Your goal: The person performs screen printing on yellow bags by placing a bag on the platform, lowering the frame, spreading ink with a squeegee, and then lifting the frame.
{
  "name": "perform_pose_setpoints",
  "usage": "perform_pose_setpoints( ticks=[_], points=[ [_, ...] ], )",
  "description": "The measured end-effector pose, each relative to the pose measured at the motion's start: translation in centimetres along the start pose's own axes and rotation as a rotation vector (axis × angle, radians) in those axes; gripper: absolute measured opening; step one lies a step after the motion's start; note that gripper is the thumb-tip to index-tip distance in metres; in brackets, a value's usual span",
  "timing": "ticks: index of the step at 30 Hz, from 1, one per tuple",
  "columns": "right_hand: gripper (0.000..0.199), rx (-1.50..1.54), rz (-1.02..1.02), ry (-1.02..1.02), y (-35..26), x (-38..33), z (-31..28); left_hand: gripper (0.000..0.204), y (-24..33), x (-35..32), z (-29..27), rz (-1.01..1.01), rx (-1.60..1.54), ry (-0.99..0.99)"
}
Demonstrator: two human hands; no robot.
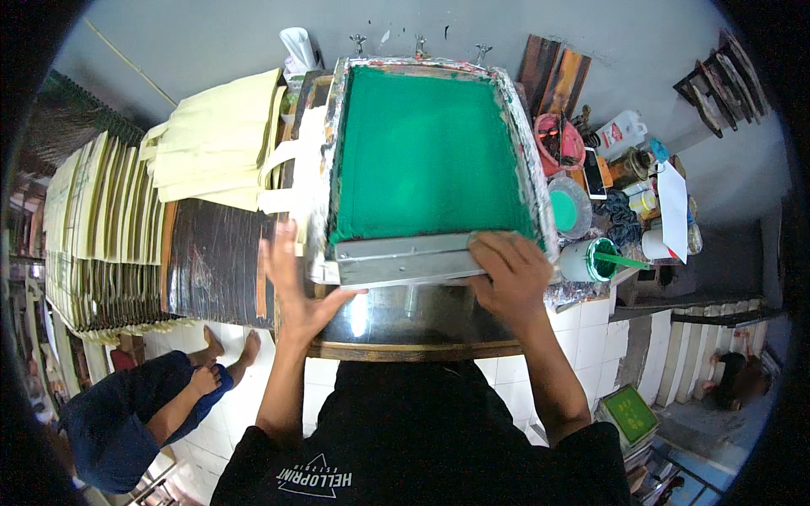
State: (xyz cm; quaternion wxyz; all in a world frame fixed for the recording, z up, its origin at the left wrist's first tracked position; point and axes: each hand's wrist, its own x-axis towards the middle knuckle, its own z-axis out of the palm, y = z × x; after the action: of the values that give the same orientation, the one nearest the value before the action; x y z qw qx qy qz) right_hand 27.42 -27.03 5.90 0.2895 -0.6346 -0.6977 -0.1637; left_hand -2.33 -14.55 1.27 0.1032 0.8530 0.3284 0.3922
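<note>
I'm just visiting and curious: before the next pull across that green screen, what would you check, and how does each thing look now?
1. Right hand grips the squeegee: ok.
2. Left hand steadies the screen frame at its near corner: ok.
3. Green ink covers the mesh: ok.
4. Cream bag lies under the frame: ok; whether it lies flat, cannot tell.
5. Ink tub stays off the frame: ok.

Black short-sleeved shirt, bare forearms

The person wears a black T-shirt (pixel 422 438) with short sleeves ending above the elbows and a small white triangular logo with lettering low on its left side. Both forearms are bare, with no gloves, watch or rings visible.
</note>
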Motion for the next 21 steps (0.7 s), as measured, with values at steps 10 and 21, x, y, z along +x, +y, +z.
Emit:
perform_pose_setpoints(
  ticks=[10, 21],
  points=[
    [0.030, -0.217, 0.065, 0.275, 2.2, 20.0, -10.1, 0.065, -6.2, 8.3, 2.5, -0.332, 0.201, -0.177],
    [0.037, -0.223, 0.090, 0.277, 5.5, 29.2, -11.9, 0.046, -9.5, 7.9, 0.9, -0.729, -0.025, -0.273]
  ],
)
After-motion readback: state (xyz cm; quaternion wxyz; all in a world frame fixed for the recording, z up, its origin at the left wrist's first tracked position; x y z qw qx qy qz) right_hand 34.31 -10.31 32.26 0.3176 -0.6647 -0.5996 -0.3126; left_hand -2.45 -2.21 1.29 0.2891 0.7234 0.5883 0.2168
